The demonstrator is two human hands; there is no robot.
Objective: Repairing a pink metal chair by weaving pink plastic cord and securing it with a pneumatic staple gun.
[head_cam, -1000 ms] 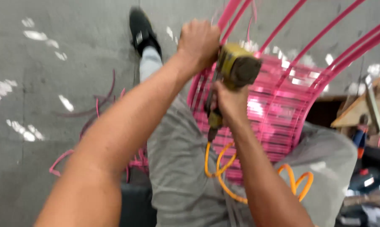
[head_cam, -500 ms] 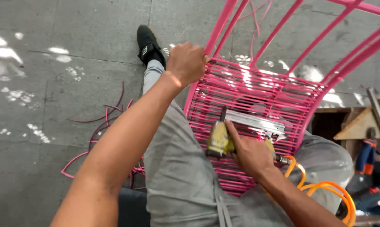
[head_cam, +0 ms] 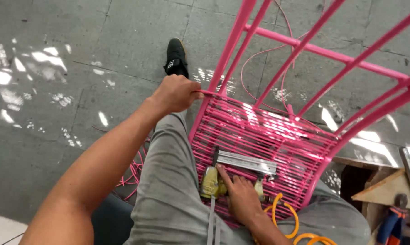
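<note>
Head view, 1 frame. A pink metal chair frame is lying across the person's lap, its seat panel woven with pink cord in close parallel rows. The left hand is closing in a fist around the end of 1 cord strand at the panel's upper left corner, next to the frame tube. The right hand is resting flat on the woven panel, fingers spread and gripping nothing, its fingertips touching a yellow staple gun (silver magazine running to the right) that is lying on the cords. An orange coiled air hose is curling beside the right wrist. Grey trousers are covering both legs; 1 black shoe is sitting on the grey concrete floor. Loose pink cord offcuts are lying on the floor beside the left leg.
</note>
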